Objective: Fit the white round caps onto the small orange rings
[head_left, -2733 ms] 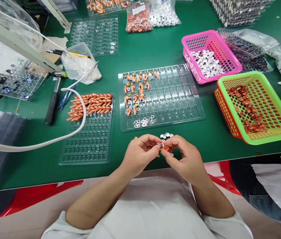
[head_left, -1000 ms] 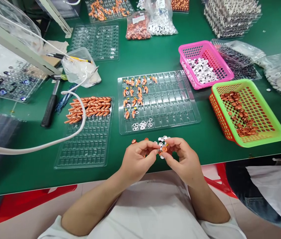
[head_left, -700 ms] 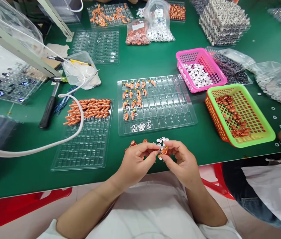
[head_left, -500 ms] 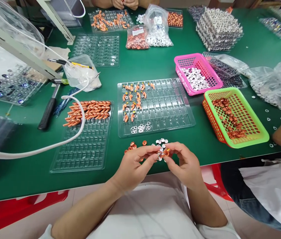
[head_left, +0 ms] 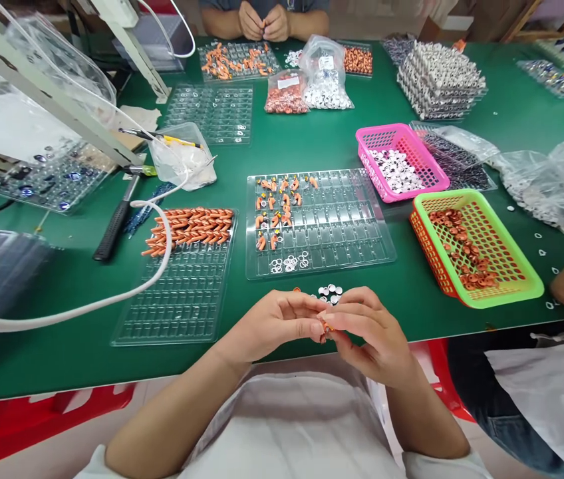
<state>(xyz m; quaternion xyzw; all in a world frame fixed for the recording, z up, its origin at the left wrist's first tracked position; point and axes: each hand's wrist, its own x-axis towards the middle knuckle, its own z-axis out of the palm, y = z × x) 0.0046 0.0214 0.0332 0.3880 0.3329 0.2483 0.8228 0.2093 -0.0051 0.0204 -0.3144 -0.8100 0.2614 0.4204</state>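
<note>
Close to the table's front edge, my left hand and my right hand meet, both closed on one small orange part. Fingers cover most of it, so its exact shape is hidden. Just beyond my fingertips lie several small white round caps. A bit of an orange cap shows behind my left hand. Farther on, a clear compartment tray bears curved orange pieces with yellow bits, and white rings along its near side.
To the right stand a pink basket of white caps and a green basket of orange parts. At left are a tray of orange pieces, a hammer and a white cable. Another person's hands work across the table.
The view has tilted up slightly, showing more of the person opposite. My hands have drawn closer together, with my right fingers now over the orange part and hiding more of it.
</note>
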